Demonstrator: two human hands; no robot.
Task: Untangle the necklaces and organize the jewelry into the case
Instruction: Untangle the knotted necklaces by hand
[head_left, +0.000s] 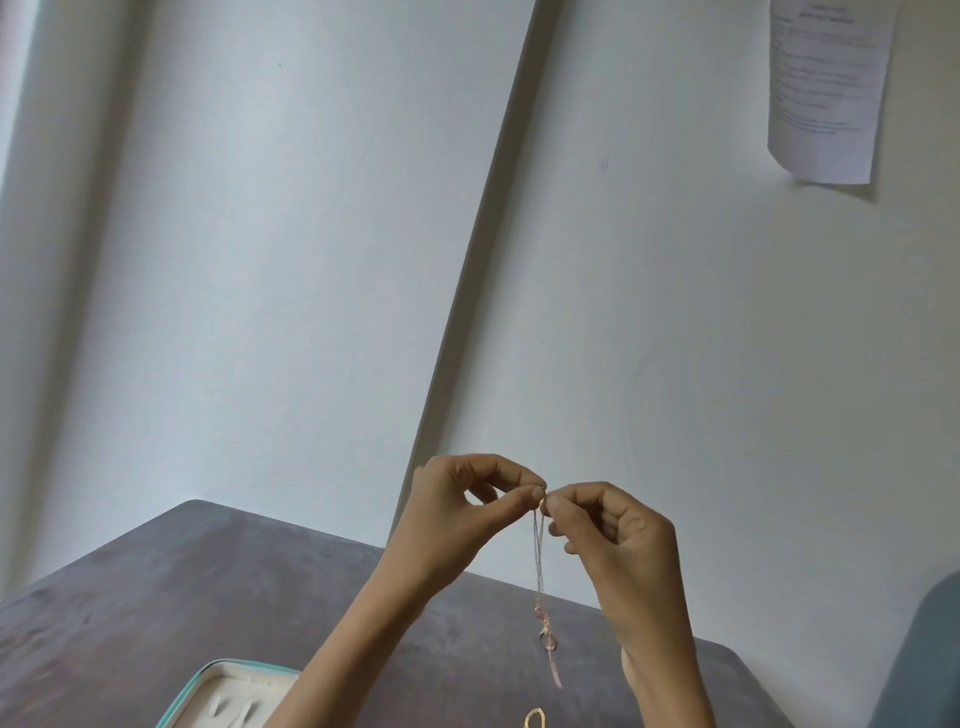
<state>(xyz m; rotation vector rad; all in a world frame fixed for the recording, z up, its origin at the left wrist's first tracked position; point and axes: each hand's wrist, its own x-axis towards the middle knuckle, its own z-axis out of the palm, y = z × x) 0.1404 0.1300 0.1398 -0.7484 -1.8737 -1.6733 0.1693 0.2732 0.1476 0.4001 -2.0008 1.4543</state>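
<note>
While both hands are raised above the grey table (156, 597), the necklaces (540, 561) hang straight down between them as a thin bundle of chains. The left hand (457, 519) pinches the top of the chains between thumb and forefinger, its other fingers curled loosely behind. The right hand (618, 540) pinches the same spot from the other side, so that the two sets of fingertips nearly touch at the top of the strands. Below the pinch the chains run close together, silver and rose in colour, and carry small pinkish pendants (548, 642) near their lower end, which dangles above the tabletop between the two forearms. Whether the strands are knotted cannot be told. The jewelry case (208, 691), white inside with a teal rim, lies open on the table at the lower left, partly hidden behind the left forearm. A small gold piece (535, 719) lies on the table at the bottom edge, below the hanging chains. On the pale wall behind, a printed sheet of paper (826, 88) hangs at the upper right.
</note>
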